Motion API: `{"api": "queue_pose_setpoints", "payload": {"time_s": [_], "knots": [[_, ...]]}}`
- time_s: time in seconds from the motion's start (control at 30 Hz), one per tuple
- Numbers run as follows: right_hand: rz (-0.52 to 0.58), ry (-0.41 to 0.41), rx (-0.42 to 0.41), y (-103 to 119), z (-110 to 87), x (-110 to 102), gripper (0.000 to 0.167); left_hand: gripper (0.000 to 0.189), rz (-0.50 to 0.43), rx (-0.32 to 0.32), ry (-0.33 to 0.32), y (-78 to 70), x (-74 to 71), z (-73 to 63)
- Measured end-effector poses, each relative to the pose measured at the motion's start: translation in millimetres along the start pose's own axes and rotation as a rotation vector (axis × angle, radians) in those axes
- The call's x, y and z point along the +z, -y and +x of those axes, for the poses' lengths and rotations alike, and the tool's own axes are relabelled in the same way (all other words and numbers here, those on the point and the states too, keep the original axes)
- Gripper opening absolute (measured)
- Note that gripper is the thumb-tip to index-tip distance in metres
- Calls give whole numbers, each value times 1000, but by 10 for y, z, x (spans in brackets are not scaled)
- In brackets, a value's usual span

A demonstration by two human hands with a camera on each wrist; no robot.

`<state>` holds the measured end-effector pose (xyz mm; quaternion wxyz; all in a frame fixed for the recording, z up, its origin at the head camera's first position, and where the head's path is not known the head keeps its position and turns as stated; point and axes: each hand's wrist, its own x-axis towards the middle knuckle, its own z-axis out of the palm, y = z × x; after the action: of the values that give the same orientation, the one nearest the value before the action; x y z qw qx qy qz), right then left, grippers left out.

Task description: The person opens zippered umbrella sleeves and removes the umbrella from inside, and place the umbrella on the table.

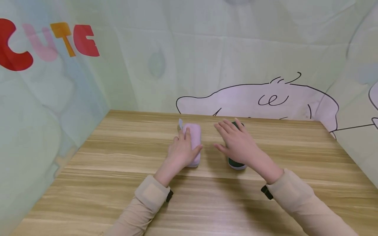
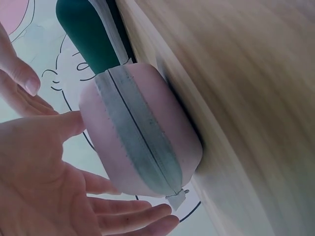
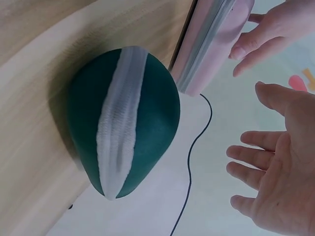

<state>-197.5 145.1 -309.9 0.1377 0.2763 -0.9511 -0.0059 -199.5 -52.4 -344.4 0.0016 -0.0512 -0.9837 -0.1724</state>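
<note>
A pale pink zippered case [image 1: 195, 135] lies lengthwise on the table, a small pull tab [image 1: 180, 123] sticking out at its far left corner. My left hand [image 1: 180, 151] rests on it with fingers extended, the thumb over its right side; the left wrist view shows its grey zipper band [image 2: 140, 132]. To the right is a dark green zippered case [image 1: 236, 164], mostly hidden in the head view by my right hand [image 1: 240, 146]. That hand hovers over it, fingers spread. In the right wrist view the green case [image 3: 160, 108] shows a whitish zipper band and the palm stands apart from it.
The wood-grain table [image 1: 124, 183] ends at a light green printed cloth [image 1: 141, 65] hung behind and along the sides. Coloured letters [image 1: 85, 41] and a line-drawn figure [image 1: 265, 98] are printed on it. A small gap separates the two cases.
</note>
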Motion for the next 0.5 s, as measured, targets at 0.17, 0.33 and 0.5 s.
{"api": "queue_pose_setpoints", "payload": {"time_s": [0.17,0.33,0.5], "knots": [[17,17,-14,2,52,-12,66,87,1,2,3,-10,7,16],[21,44,-24,0,90,-30,65,87,2,-2,11,-8,13,30],[30,61,-34,-5,130,-49,64,87,3,-10,14,-2,19,42]]}}
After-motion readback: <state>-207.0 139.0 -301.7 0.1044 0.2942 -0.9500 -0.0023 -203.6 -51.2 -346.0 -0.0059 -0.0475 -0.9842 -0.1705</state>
